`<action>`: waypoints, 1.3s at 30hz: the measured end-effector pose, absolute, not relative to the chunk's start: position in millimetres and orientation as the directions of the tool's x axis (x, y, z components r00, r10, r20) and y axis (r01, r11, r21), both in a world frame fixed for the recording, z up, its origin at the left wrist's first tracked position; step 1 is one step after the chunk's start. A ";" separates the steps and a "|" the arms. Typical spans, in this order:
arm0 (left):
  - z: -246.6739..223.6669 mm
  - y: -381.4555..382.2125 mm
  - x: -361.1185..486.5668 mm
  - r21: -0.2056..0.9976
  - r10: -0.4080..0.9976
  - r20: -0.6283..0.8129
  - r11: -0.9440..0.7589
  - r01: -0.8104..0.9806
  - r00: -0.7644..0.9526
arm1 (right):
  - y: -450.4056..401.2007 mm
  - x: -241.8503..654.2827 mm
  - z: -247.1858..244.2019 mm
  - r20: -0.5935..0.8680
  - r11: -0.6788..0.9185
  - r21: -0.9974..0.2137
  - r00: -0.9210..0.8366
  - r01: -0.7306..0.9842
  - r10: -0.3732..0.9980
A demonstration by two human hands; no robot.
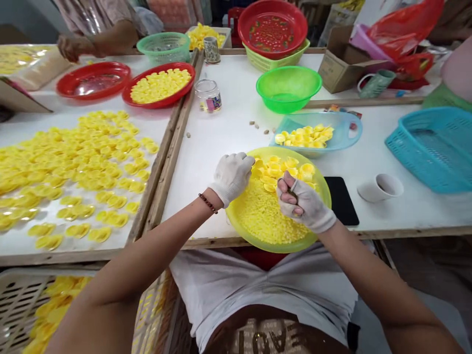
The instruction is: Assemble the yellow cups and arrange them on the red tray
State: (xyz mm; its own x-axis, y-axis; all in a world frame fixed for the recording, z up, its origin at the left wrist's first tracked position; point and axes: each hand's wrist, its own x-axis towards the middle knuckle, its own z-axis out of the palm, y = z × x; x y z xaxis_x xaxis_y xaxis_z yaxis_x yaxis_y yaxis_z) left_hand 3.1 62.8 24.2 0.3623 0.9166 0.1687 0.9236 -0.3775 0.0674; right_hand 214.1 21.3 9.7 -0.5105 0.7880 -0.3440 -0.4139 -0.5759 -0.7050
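A yellow basin (258,237) sits at the table's front edge, holding many small pale yellow pieces (275,223) with yellow plastic cups (273,169) heaped at its far side. My left hand (233,176), in a white knit glove, is closed over the basin's left rim beside the cups. Its fingertips face away, so what they hold is hidden. My right hand (305,200), gloved with bare fingertips, is curled above the small pieces, thumb pressed to the fingers. Anything inside it is too small to make out.
Behind the basin lies a blue scoop-shaped tray (344,140) with yellow cups. A black phone (341,200), a white paper cup (381,188) and a blue basket (431,147) stand right. A wooden strip (165,177) borders spread yellow discs (84,157). Across the table, a person's hand (75,47) shows.
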 end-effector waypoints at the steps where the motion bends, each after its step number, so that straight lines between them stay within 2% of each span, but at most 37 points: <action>1: 24.0 67.3 8.7 0.053 0.917 0.171 -0.374 0.926 0.361 | 21.4 214.2 9.4 -0.341 -0.572 -0.707 -0.509 -0.415 0.790; 5: 22.5 89.4 28.8 0.032 0.926 0.184 -0.341 0.940 0.329 | 21.1 215.5 7.8 -0.321 -0.544 -0.729 -0.494 -0.416 0.808; 8: 22.8 96.6 31.2 0.130 0.916 0.248 -0.353 0.926 0.315 | 21.5 216.4 6.3 -0.304 -0.515 -0.748 -0.475 -0.417 0.826; 10: 25.6 90.0 26.9 0.293 0.912 0.318 -0.355 0.888 0.260 | 22.4 216.4 6.8 -0.302 -0.502 -0.760 -0.460 -0.413 0.835; 12: 30.2 74.9 21.3 0.505 0.937 0.305 -0.310 0.805 0.170 | 23.6 214.7 10.1 -0.273 -0.456 -0.778 -0.421 -0.432 0.865; 15: 35.8 46.1 17.6 0.819 0.991 0.040 -0.107 0.564 0.128 | 25.9 206.5 20.8 -0.155 -0.312 -0.803 -0.327 -0.508 0.932; 17: 35.2 29.5 19.5 0.928 0.967 -0.152 0.069 0.367 0.204 | 27.8 197.5 29.6 -0.060 -0.200 -0.812 -0.263 -0.549 0.963; 19: 30.5 17.9 23.2 0.956 0.930 -0.248 0.191 0.221 0.270 | 29.6 187.4 36.6 0.028 -0.085 -0.821 -0.187 -0.565 0.982; 24: 15.1 7.7 29.8 0.956 0.913 -0.289 0.293 0.029 0.287 | 31.1 172.0 39.0 0.141 0.076 -0.850 -0.086 -0.521 0.986; 28: 15.3 6.8 32.3 0.959 0.931 -0.272 0.282 -0.004 0.244 | 30.9 171.6 37.0 0.151 0.092 -0.855 -0.074 -0.511 0.986; 34: 22.8 3.1 28.7 0.973 0.960 -0.232 0.229 0.037 0.159 | 29.5 186.1 36.5 0.132 0.097 -0.879 -0.044 -0.466 0.990; 36: 24.4 1.0 26.0 0.980 0.975 -0.195 0.190 0.054 0.105 | 25.6 194.6 31.6 0.115 0.070 -0.920 -0.094 -0.386 0.989; 39: 25.7 -1.8 23.9 0.987 0.985 -0.159 0.156 0.045 0.073 | 17.4 204.4 20.6 0.098 0.076 -0.991 -0.200 -0.114 0.975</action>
